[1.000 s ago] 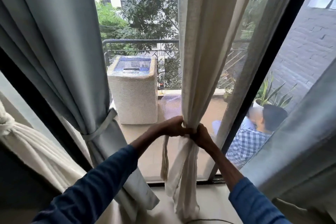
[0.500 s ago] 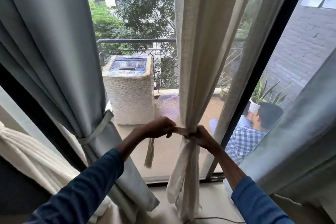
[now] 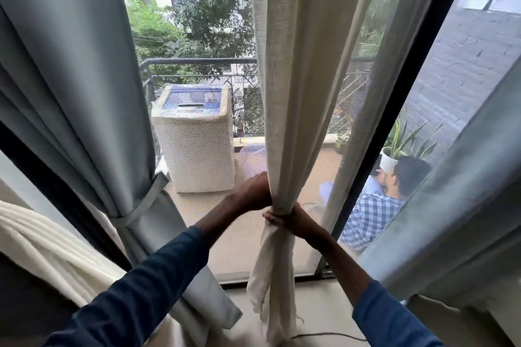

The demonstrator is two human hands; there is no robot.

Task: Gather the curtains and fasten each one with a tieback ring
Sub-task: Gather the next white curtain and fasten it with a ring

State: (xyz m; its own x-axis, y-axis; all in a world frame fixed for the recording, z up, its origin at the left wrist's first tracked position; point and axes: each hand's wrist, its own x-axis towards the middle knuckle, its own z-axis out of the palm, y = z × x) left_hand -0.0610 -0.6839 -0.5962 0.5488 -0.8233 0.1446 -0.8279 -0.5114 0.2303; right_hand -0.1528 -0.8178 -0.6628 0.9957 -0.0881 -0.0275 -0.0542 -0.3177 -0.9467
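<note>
Both hands meet at the waist of the cream sheer curtain (image 3: 284, 110), which hangs in the middle of the window and is bunched into a narrow bundle. The left hand (image 3: 251, 191) reaches behind the fabric, so I cannot tell how its fingers lie. The right hand (image 3: 293, 220) wraps the bundle from the right, its fingers (image 3: 272, 218) pressed together around the cloth. Left of them, the grey curtain (image 3: 84, 93) is gathered and bound by a matching fabric tieback (image 3: 141, 203). Outside stands a covered washing machine (image 3: 197, 138).
</note>
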